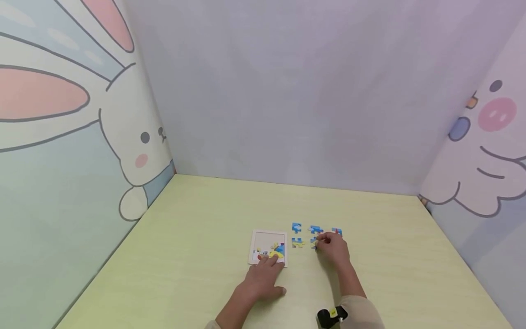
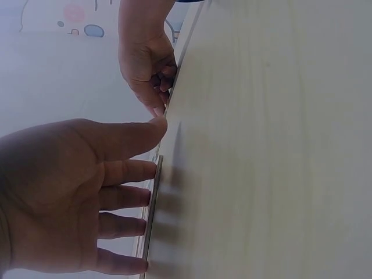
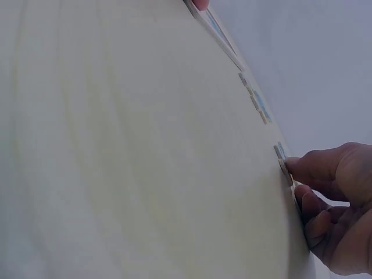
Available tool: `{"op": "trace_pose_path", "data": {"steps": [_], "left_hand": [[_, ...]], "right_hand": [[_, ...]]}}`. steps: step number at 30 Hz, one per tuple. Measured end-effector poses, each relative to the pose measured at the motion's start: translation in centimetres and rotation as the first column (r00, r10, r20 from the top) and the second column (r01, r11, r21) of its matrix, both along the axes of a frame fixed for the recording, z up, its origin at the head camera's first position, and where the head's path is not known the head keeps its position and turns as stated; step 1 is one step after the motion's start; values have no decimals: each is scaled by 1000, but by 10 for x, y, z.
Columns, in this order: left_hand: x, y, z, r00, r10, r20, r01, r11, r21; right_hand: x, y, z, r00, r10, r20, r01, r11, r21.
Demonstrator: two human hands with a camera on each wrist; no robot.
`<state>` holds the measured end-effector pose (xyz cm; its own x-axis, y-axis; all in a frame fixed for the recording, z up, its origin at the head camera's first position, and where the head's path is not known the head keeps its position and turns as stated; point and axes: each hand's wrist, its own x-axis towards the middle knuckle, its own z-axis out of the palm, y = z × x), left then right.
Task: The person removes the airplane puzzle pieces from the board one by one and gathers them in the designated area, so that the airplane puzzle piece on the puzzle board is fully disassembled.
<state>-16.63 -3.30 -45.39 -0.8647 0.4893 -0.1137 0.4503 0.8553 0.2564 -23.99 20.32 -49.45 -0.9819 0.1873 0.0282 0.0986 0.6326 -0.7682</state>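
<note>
A square jigsaw puzzle tray point(image 1: 252, 246) with a pale rim lies on the table, some colourful pieces in its lower part. My left hand point(image 1: 265, 278) rests its spread, straight fingertips on the tray's near edge, thumb held apart; the left wrist view shows those fingers against the tray's edge point(image 2: 152, 215). To the right of the tray, my right hand point(image 1: 334, 249) pinches a blue and yellow puzzle piece point(image 1: 313, 243) at table level, partly covering it. From the right wrist, the thumb touches that puzzle piece point(image 3: 281, 160) and the other fingers point(image 3: 318, 224) are curled.
Loose puzzle pieces lie in rows right of the tray: one blue piece point(image 1: 297, 227), another point(image 1: 316, 229), a third point(image 1: 337, 231) behind the right hand, and a yellow-blue one point(image 1: 297, 243) beside the tray. Cartoon-printed walls point(image 1: 296, 91) surround the pale table point(image 1: 185, 256).
</note>
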Motion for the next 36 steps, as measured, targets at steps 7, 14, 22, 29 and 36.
{"op": "trace_pose_path", "data": {"steps": [7, 14, 22, 29, 36], "left_hand": [[-1, 2, 1, 1000, 4, 10, -4, 1000, -8], [-2, 1, -3, 1000, 2, 1, -2, 1000, -24], [-6, 2, -3, 1000, -20, -24, 19, 1000, -23], [-9, 1, -3, 998, -17, -55, 15, 999, -31], [-6, 2, -4, 999, -21, -40, 20, 1000, -17]], "right_hand": [[1, 2, 2, 1000, -22, 6, 22, 999, -28], [4, 1, -5, 997, 23, -71, -29, 997, -73], [7, -5, -3, 994, 39, -107, -50, 993, -104], [8, -22, 0, 989, 104, -109, -121, 978, -169], [12, -33, -3, 981, 142, -132, -164, 971, -171]]}}
